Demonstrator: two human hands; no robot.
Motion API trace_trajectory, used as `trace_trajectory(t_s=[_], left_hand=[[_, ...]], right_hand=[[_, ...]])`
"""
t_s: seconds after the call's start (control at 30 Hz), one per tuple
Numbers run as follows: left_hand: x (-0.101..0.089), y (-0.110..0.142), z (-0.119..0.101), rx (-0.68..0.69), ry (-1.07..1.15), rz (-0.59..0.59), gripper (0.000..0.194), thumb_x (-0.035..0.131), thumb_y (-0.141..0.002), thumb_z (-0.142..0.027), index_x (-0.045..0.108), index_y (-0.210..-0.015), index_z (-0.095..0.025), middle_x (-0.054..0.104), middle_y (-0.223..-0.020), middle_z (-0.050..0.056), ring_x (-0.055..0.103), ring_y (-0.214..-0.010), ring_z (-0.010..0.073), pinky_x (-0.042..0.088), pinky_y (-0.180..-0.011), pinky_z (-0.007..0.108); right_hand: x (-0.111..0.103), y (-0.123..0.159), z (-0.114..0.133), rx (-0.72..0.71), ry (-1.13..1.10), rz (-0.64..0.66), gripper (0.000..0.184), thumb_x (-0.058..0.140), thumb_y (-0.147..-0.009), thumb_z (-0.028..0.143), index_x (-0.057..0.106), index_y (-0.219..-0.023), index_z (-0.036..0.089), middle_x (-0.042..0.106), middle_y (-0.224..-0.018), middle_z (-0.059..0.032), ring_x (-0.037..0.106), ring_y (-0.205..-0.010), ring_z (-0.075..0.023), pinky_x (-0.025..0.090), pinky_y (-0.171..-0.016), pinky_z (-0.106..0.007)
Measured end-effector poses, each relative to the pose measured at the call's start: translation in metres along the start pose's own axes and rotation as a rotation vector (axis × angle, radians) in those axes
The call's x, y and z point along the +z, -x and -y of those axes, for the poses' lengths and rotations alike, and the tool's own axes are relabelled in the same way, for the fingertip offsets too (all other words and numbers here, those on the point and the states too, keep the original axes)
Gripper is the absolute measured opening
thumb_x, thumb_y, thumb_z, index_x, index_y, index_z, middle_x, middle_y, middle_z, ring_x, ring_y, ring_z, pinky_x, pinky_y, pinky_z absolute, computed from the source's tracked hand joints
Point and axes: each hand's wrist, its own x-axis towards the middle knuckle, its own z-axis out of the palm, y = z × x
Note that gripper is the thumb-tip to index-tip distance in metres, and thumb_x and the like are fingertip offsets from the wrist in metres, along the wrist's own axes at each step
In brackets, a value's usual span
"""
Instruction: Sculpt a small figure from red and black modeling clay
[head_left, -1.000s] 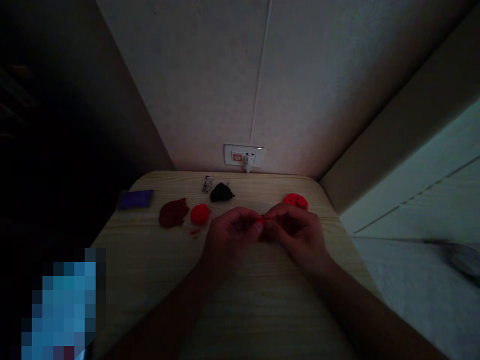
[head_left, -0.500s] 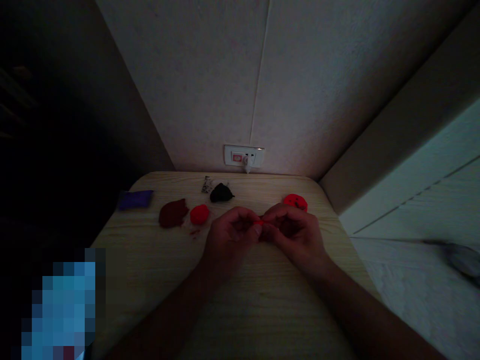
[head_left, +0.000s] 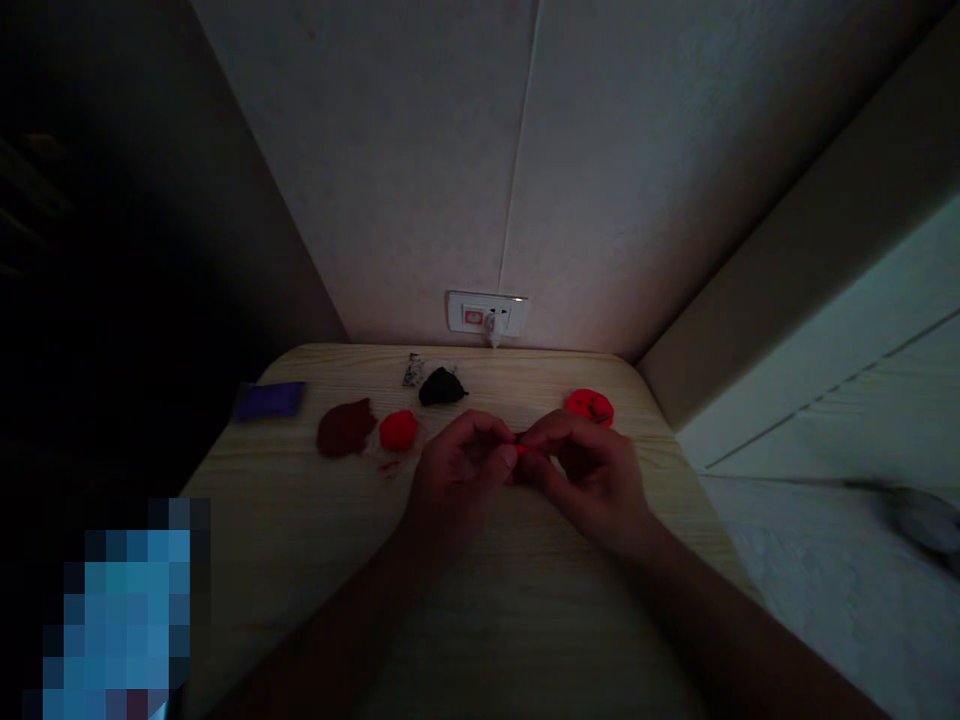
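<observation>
Between the fingertips of both hands is a small piece of red modelling clay [head_left: 523, 450], mostly covered by the fingers. My left hand [head_left: 461, 470] pinches it from the left with thumb and forefinger. From the right, my right hand [head_left: 589, 470] closes its thumb and fingers on the same piece. A flat red clay disc [head_left: 585, 403] with dark marks lies just beyond my right hand. Left of my left hand are a red clay ball [head_left: 398, 430] and a flattened brownish-red clay lump [head_left: 345, 428]. A black clay lump [head_left: 442, 386] sits farther back.
A purple packet [head_left: 271, 400] lies at the left edge of the wooden table [head_left: 480, 620]. Black smudges [head_left: 412, 370] mark the tabletop near the back. A wall socket [head_left: 487, 313] with a plug is just above the table's back edge. A pale panel [head_left: 840, 340] stands on the right.
Both hands stay together over the table. Their fingertips have shifted slightly around the red clay, and the right fingers are a little more raised. The clay pieces on the table have not moved.
</observation>
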Motion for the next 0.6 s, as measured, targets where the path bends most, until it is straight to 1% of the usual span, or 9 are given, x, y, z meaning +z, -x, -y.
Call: trace_trajectory(t_s=[0.1,0.2,0.3,0.37,0.43,0.53,0.6], left_hand=[[-0.001,0.0,0.0,-0.017,0.046,-0.027,0.018,0.079,-0.079,-0.028,0.067,-0.089,-0.018,0.068,-0.074,-0.001,0.063,-0.062,0.012,0.053,-0.061,0.025],[-0.002,-0.001,0.001,-0.051,0.031,-0.028,0.014,0.079,-0.081,-0.027,0.07,-0.086,-0.017,0.069,-0.069,0.0,0.063,-0.061,0.0126,0.053,-0.061,0.025],[-0.004,-0.001,0.003,-0.073,0.032,-0.027,0.014,0.08,-0.082,-0.029,0.074,-0.084,-0.017,0.07,-0.067,0.0,0.064,-0.062,0.0131,0.053,-0.063,0.026],[-0.004,-0.002,0.004,-0.087,0.098,-0.029,0.016,0.083,-0.081,-0.032,0.076,-0.085,-0.017,0.071,-0.067,0.001,0.064,-0.062,0.0128,0.053,-0.063,0.026],[-0.003,-0.003,0.003,-0.122,0.209,-0.012,0.021,0.086,-0.078,-0.035,0.078,-0.085,-0.017,0.072,-0.068,0.002,0.063,-0.061,0.0125,0.052,-0.062,0.026],[-0.001,-0.004,0.0,-0.182,0.363,0.036,0.024,0.089,-0.073,-0.035,0.078,-0.084,-0.017,0.073,-0.072,0.003,0.062,-0.06,0.0116,0.052,-0.06,0.026],[0.0,-0.004,-0.002,-0.21,0.412,0.048,0.025,0.091,-0.071,-0.033,0.078,-0.084,-0.017,0.074,-0.073,0.002,0.061,-0.059,0.0105,0.052,-0.059,0.025]], right_hand=[[0.001,0.0,0.002,0.034,0.015,-0.034,0.019,0.086,-0.084,0.031,0.071,-0.09,0.021,0.073,-0.075,-0.0023,0.066,-0.062,-0.0148,0.06,-0.063,-0.029],[0.002,0.0,0.005,0.069,0.01,-0.05,0.022,0.087,-0.082,0.032,0.071,-0.09,0.02,0.07,-0.07,-0.0009,0.065,-0.059,-0.0142,0.06,-0.063,-0.029],[0.003,0.0,0.008,0.054,0.002,-0.061,0.02,0.087,-0.083,0.03,0.072,-0.092,0.021,0.072,-0.073,-0.0015,0.067,-0.061,-0.0145,0.06,-0.061,-0.028],[0.003,-0.001,0.009,0.029,-0.015,-0.056,0.016,0.084,-0.085,0.03,0.074,-0.093,0.021,0.073,-0.075,-0.0026,0.069,-0.063,-0.0151,0.06,-0.06,-0.028],[0.002,-0.003,0.011,0.02,-0.042,-0.057,0.012,0.081,-0.088,0.031,0.075,-0.093,0.021,0.074,-0.075,-0.0026,0.071,-0.063,-0.0155,0.061,-0.058,-0.028],[0.001,-0.004,0.012,0.056,-0.089,-0.08,0.013,0.079,-0.09,0.034,0.075,-0.092,0.022,0.075,-0.071,-0.0015,0.072,-0.06,-0.0155,0.062,-0.055,-0.027],[0.0,-0.005,0.011,0.083,-0.122,-0.089,0.015,0.081,-0.088,0.035,0.074,-0.093,0.022,0.075,-0.071,-0.0012,0.072,-0.06,-0.0156,0.063,-0.056,-0.027]])
